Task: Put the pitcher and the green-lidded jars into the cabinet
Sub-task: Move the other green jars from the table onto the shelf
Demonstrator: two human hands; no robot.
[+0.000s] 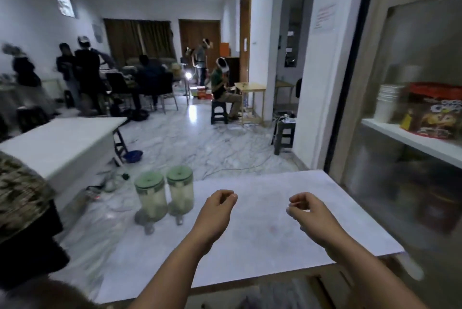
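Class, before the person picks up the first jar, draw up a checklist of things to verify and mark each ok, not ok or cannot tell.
1. Both hands free: left hand and right hand hold nothing. Ok.
2. Jars upright: left jar and right jar both stand on the table. Ok.
3. Green lids in place on both. Ok.
4. Jars well back from the table edge: they stand right at its left edge. Not ok.
5. Cabinet open: blurred glass-like front, no handle visible. Cannot tell.
6. Pitcher located: none visible on the table. Cannot tell.
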